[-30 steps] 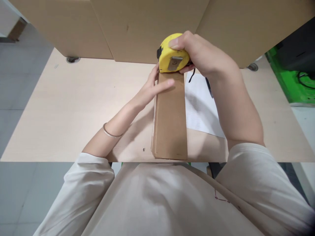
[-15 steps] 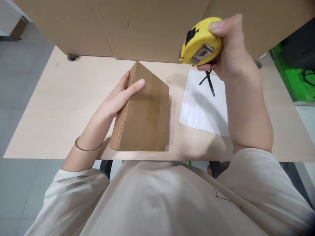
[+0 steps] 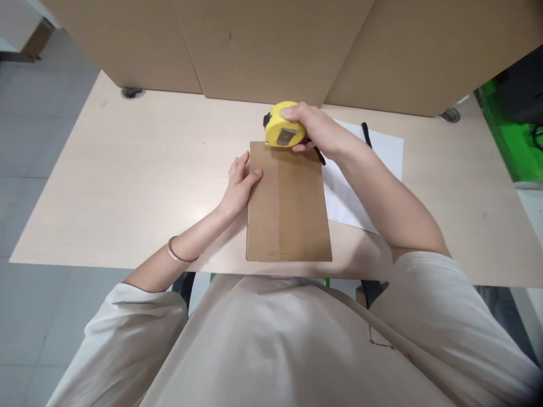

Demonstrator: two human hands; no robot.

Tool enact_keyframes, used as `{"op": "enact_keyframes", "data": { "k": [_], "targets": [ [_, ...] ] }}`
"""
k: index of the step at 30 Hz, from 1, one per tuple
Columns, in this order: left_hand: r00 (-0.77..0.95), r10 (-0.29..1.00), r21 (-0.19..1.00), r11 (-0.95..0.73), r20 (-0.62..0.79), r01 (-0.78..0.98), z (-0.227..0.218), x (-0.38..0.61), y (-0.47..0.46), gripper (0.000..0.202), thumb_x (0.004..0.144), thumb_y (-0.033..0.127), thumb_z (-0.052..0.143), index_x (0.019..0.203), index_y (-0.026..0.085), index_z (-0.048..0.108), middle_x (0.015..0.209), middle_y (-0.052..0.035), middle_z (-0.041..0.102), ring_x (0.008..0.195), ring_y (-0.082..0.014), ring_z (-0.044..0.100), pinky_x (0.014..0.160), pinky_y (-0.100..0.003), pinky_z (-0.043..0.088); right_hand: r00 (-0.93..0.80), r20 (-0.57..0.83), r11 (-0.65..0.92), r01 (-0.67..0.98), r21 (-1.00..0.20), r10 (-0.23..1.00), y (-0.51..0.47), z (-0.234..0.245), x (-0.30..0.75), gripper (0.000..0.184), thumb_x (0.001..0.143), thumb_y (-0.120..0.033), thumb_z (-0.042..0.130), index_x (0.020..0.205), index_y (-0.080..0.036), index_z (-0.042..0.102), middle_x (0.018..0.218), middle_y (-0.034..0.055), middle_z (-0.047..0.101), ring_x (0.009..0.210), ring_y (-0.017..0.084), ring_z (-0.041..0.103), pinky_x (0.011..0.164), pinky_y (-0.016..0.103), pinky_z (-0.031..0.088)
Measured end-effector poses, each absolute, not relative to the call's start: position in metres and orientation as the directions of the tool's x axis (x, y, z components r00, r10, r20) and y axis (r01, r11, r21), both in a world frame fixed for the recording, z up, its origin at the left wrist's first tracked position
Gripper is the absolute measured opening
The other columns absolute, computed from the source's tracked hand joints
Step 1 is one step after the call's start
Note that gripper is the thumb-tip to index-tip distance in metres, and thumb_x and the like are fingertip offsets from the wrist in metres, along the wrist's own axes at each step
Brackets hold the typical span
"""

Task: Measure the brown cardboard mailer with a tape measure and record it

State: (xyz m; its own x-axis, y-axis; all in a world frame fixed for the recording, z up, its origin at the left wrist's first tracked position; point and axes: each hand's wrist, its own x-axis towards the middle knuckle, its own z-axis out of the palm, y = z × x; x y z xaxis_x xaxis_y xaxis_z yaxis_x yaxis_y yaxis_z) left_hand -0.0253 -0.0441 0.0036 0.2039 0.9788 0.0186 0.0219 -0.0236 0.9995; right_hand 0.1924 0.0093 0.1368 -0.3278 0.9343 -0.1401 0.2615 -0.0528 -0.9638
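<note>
A brown cardboard box (image 3: 292, 209) lies near the table's front edge, its long sides running away from me. My left hand (image 3: 242, 182) grips its left side, the thumb on the top face and the fingers down along the edge. In my right hand (image 3: 316, 129) is a yellow tape measure (image 3: 285, 125) with a metal clip facing up and a black strap hanging from it. The tape measure is at the box's far edge; whether it touches the cardboard I cannot tell. No drawn-out blade shows.
A printed paper sheet (image 3: 348, 203) lies right of the box, partly under my right forearm, with a black pen (image 3: 366, 134) on it. Tall cardboard panels (image 3: 271, 51) stand along the back of the table (image 3: 127, 198). Cable holes sit at both back corners.
My right hand has brought the tape measure down and left to the box's far end. The box has shifted right and now lies straight and flatter, my left hand still on it.
</note>
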Motion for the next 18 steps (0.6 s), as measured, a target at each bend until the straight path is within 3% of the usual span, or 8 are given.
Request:
{"op": "enact_keyframes", "data": {
  "k": [4, 8, 12, 18],
  "targets": [
    [0.212, 0.977, 0.995, 0.019, 0.002, -0.1, 0.002, -0.023, -0.029, 0.074, 0.091, 0.057, 0.082, 0.158, 0.041, 0.054, 0.169, -0.0043, 0.059, 0.167, -0.0362, 0.045, 0.135, -0.056, 0.045, -0.443, -0.124, 0.009, 0.287, -0.958, 0.888, 0.019, 0.132, 0.168, 0.027, 0.095, -0.05, 0.067, 0.085, -0.026, 0.059, 0.085, 0.0031, 0.059, 0.072, 0.019, 0.048, 0.056, 0.032, 0.038],
    [0.238, 0.971, 0.979, 0.049, -0.001, -0.196, 0.005, -0.017, -0.013, 0.068, 0.085, 0.053, 0.086, 0.144, 0.036, 0.058, 0.159, -0.0071, 0.066, 0.158, -0.0347, 0.057, 0.13, -0.05, 0.05, -0.457, -0.146, 0.035, 0.364, -0.931, 0.877, 0.026, 0.13, 0.152, 0.03, 0.096, -0.051, 0.07, 0.088, -0.026, 0.056, 0.091, 0.0037, 0.06, 0.076, 0.019, 0.051, 0.059, 0.033, 0.039],
    [0.273, 0.962, 0.975, 0.079, -0.02, -0.209, 0.005, -0.018, -0.005, 0.065, 0.08, 0.046, 0.089, 0.137, 0.033, 0.06, 0.155, -0.0076, 0.068, 0.156, -0.0364, 0.058, 0.129, -0.05, 0.05, -0.4, -0.166, 0.071, 0.516, -0.854, 0.901, 0.028, 0.133, 0.159, 0.037, 0.096, -0.055, 0.074, 0.086, -0.025, 0.056, 0.093, 0.0049, 0.063, 0.08, 0.021, 0.053, 0.06, 0.034, 0.038],
    [0.269, 0.963, 0.993, 0.015, 0.016, -0.113, 0.005, -0.024, 0.003, 0.055, 0.079, 0.042, 0.086, 0.13, 0.035, 0.069, 0.156, -0.0038, 0.07, 0.159, -0.0357, 0.053, 0.13, -0.049, 0.049, -0.392, -0.22, 0.037, 0.552, -0.833, 0.893, 0.026, 0.14, 0.18, 0.03, 0.095, -0.051, 0.073, 0.086, -0.025, 0.06, 0.087, 0.0046, 0.059, 0.077, 0.022, 0.052, 0.057, 0.035, 0.036]
  ]
}}
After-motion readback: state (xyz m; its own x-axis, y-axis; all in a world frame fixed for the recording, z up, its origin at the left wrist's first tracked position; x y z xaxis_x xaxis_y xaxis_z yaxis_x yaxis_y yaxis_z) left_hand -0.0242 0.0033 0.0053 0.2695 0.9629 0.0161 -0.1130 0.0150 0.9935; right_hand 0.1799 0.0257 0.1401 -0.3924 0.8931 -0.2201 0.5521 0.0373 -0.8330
